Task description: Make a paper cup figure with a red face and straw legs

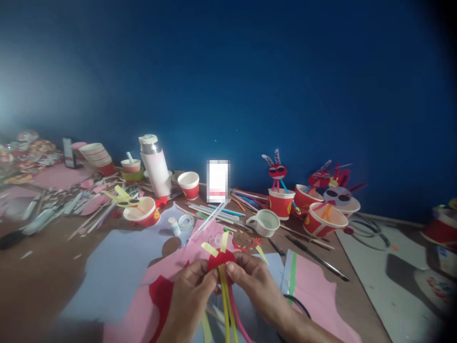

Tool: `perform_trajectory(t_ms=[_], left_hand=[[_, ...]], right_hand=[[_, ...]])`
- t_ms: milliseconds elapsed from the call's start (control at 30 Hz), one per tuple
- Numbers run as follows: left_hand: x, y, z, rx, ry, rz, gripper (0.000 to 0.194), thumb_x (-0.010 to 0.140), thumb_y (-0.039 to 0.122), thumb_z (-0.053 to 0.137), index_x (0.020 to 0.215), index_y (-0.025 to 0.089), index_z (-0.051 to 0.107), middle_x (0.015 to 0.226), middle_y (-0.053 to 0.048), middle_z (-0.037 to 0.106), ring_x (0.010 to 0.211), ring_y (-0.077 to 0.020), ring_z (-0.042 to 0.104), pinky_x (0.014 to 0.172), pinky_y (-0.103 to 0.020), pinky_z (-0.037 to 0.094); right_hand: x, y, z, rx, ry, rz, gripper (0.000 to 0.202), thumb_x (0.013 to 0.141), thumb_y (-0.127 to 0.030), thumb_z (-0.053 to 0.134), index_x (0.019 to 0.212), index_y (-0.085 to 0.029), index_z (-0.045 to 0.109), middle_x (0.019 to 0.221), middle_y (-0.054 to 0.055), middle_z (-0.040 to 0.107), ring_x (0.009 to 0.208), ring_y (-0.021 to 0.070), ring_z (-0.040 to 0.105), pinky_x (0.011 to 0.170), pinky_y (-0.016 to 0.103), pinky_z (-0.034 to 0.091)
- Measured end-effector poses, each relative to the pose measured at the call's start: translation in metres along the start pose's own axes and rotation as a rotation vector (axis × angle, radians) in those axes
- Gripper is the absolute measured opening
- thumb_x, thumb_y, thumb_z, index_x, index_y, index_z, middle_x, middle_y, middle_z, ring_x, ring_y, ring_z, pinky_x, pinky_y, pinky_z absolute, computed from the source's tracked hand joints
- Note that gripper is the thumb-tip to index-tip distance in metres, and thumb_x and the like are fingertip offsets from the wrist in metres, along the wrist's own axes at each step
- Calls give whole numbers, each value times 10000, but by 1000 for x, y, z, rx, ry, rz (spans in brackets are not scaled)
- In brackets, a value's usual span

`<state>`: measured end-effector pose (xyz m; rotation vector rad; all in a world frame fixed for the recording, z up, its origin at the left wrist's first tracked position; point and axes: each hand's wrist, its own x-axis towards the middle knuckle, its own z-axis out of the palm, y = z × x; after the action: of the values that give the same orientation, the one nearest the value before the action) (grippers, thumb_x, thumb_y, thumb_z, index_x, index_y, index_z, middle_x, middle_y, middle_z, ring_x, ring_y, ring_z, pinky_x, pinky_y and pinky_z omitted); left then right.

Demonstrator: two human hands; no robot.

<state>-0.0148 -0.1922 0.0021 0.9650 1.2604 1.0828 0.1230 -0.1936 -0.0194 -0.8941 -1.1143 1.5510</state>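
Note:
Between my two hands is a red paper disc (222, 258) with two pale yellow paper strips (224, 242) sticking up from its top edge. My left hand (191, 286) pinches the disc's lower left side. On its right side, my right hand (253, 278) presses with the thumb near the lower edge. Yellow and pink pipe cleaners (226, 305) hang down from the disc between the hands; where they join it is partly hidden by the fingers. Beneath the hands lie pink paper (157, 271) and a red paper scrap (160, 297).
Paper cups with cut-paper figures (282, 204) stand at the right by the blue wall. A white mug (267, 223), a thermos (156, 171), a plain red cup (188, 186) and a decorated cup (143, 212) stand behind the paper. A dark pen-like tool (321, 262) lies at right.

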Motion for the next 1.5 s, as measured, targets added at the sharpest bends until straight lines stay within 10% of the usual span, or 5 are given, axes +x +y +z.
perform_trajectory(t_ms=[667, 1500], left_hand=[[7, -17, -9, -27, -104, -77, 316, 628, 419, 757, 573, 129, 643, 463, -12, 600, 459, -98, 509, 485, -193, 395], [-4, -8, -7, 35, -163, 17, 184, 673, 323, 665, 637, 146, 630, 578, -17, 591, 578, -145, 529, 558, -222, 430]], right_hand=[[5, 4, -2, 42, 106, 3, 223, 730, -268, 707, 619, -139, 563, 585, -17, 558, 544, 94, 501, 564, 220, 406], [3, -18, 8, 137, 42, 39, 306, 665, -431, 753, 594, -165, 621, 558, -5, 607, 521, 121, 544, 568, 247, 456]])
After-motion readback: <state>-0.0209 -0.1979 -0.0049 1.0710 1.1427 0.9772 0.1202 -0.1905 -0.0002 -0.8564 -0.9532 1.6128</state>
